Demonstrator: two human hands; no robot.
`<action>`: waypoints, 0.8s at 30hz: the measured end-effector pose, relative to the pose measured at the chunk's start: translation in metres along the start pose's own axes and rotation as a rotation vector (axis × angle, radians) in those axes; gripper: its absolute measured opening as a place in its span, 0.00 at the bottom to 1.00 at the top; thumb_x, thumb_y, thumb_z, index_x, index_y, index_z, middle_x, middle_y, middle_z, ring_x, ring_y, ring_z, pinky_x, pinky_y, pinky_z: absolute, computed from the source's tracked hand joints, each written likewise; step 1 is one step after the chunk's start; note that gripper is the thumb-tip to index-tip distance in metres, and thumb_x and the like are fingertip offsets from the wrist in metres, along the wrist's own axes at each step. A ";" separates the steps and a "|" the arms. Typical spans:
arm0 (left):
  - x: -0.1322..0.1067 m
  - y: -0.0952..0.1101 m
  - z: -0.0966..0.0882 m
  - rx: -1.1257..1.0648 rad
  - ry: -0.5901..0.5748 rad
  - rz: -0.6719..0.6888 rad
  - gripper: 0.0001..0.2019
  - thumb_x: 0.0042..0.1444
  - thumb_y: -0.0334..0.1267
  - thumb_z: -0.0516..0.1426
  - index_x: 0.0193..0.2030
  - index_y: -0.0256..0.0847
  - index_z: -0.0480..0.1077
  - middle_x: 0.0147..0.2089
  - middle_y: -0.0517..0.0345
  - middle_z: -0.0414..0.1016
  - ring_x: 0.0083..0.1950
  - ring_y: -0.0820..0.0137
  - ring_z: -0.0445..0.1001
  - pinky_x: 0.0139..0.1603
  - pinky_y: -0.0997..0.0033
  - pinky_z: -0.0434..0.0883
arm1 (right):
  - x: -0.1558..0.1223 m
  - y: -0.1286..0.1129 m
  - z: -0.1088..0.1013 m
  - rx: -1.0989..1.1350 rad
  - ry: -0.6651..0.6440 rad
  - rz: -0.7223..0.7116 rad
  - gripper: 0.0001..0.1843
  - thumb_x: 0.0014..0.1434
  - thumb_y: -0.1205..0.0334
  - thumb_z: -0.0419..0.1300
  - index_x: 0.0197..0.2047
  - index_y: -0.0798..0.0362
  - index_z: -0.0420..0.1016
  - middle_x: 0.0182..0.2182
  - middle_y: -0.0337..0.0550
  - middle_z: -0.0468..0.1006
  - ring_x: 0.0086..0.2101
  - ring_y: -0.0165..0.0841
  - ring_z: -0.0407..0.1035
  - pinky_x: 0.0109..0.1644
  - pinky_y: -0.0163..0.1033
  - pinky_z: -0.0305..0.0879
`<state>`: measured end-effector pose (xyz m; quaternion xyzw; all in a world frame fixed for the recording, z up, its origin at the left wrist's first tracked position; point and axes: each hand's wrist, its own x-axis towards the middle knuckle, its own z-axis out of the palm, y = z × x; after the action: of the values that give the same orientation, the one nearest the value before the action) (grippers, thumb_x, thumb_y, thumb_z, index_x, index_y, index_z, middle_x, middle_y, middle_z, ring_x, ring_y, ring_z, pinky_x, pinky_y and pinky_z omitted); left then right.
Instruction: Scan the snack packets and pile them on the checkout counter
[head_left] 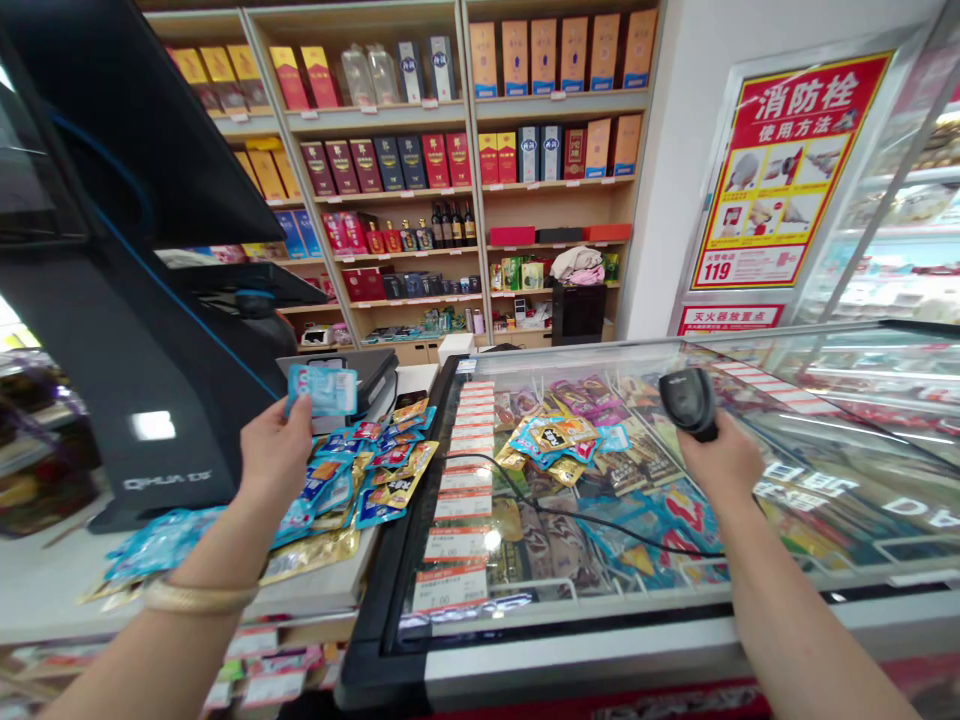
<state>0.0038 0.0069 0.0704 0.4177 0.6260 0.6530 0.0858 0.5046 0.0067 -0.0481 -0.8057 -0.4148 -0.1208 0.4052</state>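
My left hand [276, 450] pinches a small light-blue snack packet [324, 390] by its left end, raised over the counter. Beneath and beside it spreads a pile of blue and gold snack packets [375, 465], with more blue packets [161, 545] behind my left forearm. My right hand [724, 455] is wrapped round the handle of a black barcode scanner [688, 400], held above the freezer's glass top. A thin black cable [592, 525] runs across the glass towards my right hand. Another small heap of packets [555, 440] rests on the glass between my hands.
A chest freezer [540, 655] full of ice-cream packs fills the front and right. On the left, a large black checkout terminal [150, 380] stands on the white counter [45, 590]. Behind are shelves of boxed bottles [386, 165]. A red fire-hydrant poster [795, 170] hangs on the wall.
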 end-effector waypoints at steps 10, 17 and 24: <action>-0.095 0.003 0.102 -0.748 -0.317 -0.594 0.09 0.41 0.26 0.62 0.28 0.40 0.68 0.31 0.59 0.77 0.35 0.71 0.76 0.43 0.68 0.75 | -0.012 -0.015 0.008 0.299 -0.004 -0.361 0.20 0.48 0.50 0.59 0.39 0.54 0.78 0.28 0.49 0.79 0.29 0.42 0.72 0.31 0.38 0.59; -0.132 -0.029 0.136 -0.484 -0.383 -0.357 0.17 0.35 0.40 0.68 0.32 0.38 0.70 0.28 0.63 0.75 0.30 0.73 0.72 0.36 0.72 0.71 | -0.028 -0.034 0.004 0.468 -0.157 -0.774 0.16 0.52 0.55 0.61 0.43 0.53 0.78 0.34 0.49 0.82 0.34 0.40 0.76 0.38 0.38 0.67; -0.139 -0.044 0.142 -0.316 -0.434 -0.167 0.17 0.37 0.42 0.66 0.35 0.38 0.72 0.34 0.56 0.79 0.36 0.67 0.76 0.44 0.65 0.73 | -0.044 -0.051 0.000 0.553 -0.374 -0.938 0.17 0.49 0.61 0.62 0.44 0.52 0.77 0.37 0.46 0.82 0.36 0.38 0.77 0.40 0.37 0.68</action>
<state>0.1663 0.0337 -0.0485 0.4760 0.5158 0.6284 0.3355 0.4380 -0.0015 -0.0432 -0.4071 -0.8086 -0.0303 0.4238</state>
